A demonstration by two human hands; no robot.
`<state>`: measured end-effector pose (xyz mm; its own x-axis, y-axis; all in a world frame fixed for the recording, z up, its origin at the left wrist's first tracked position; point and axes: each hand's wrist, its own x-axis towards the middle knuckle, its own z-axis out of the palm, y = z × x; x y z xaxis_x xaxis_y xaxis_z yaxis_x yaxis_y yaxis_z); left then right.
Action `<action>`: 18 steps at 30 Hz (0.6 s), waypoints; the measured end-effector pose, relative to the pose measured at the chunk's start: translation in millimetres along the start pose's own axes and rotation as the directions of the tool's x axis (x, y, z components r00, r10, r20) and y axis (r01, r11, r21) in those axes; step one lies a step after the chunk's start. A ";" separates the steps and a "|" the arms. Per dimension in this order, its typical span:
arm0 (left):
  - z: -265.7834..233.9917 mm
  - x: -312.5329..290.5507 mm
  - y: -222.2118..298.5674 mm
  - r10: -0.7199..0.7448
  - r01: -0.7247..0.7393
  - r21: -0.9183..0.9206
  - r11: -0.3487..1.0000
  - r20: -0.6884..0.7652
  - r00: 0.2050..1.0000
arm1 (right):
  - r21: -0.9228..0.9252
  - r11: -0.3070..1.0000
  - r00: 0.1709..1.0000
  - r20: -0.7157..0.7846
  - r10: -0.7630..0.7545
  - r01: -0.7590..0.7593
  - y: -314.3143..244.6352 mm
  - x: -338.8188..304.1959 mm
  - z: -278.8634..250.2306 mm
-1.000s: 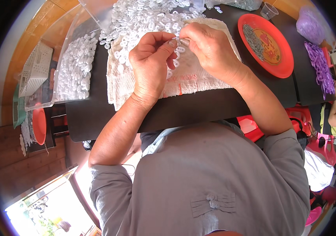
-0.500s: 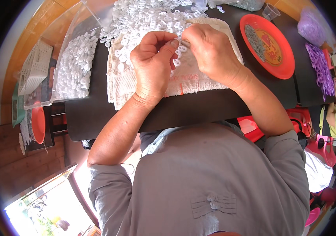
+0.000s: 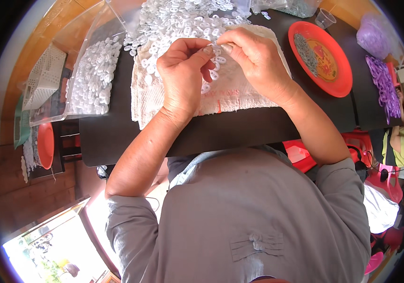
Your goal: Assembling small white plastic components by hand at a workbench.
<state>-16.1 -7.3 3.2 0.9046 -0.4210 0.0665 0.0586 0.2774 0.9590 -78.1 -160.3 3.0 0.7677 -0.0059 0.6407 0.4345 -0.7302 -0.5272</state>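
My left hand (image 3: 181, 70) is closed in a pinch, thumb against forefinger, over a cream towel (image 3: 244, 96). A sliver of a small white plastic piece (image 3: 212, 45) shows at its fingertips. My right hand (image 3: 257, 61) meets it there, thumb and forefinger pinched together; what they grip is too small to make out. Just beyond and under the hands spreads a heap of small white oval plastic pieces with holes (image 3: 178, 21). A few of them lie loose on the towel between my hands.
A clear plastic bin (image 3: 72, 96) of similar white pieces (image 3: 95, 75) stands at the left. To the right are a red oval plate (image 3: 341, 85) with small grey metal bits (image 3: 305, 53), a clear cup (image 3: 324, 19) and purple strips (image 3: 383, 89). The black table's (image 3: 239, 129) near edge adjoins my body.
My right hand's fingers have shifted and straightened slightly at the meeting point, its thumb now showing more. My left hand keeps its pinch in nearly the same place.
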 end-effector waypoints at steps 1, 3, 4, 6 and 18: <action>-1.0 0.5 -0.5 -0.008 0.008 -0.025 1.000 -0.001 1.000 | -0.014 1.000 1.000 -0.012 0.002 -0.002 -0.7 0.4 -0.8; 1.3 0.3 1.5 -0.019 0.019 -0.018 1.000 -0.001 1.000 | -0.047 0.998 0.999 -0.023 -0.037 0.035 1.5 2.6 -2.6; 2.3 0.4 2.3 -0.031 0.031 -0.008 0.999 -0.004 1.000 | -0.077 0.994 0.997 -0.032 -0.075 0.072 2.3 3.6 -3.3; 0.9 0.4 1.4 -0.029 0.029 -0.016 0.999 0.008 1.000 | -0.063 0.996 0.998 -0.012 -0.066 0.066 1.1 3.6 -1.5; -2.4 1.3 1.9 -0.134 0.126 0.092 0.988 0.083 0.987 | -0.030 0.999 0.999 -0.018 -0.026 0.026 2.2 -3.5 4.6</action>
<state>-13.8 -5.3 4.4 0.8503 -0.5249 -0.0398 0.1334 0.1418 0.9809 -77.7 -158.7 -3.0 0.7473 0.0010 0.6645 0.4398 -0.7503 -0.4935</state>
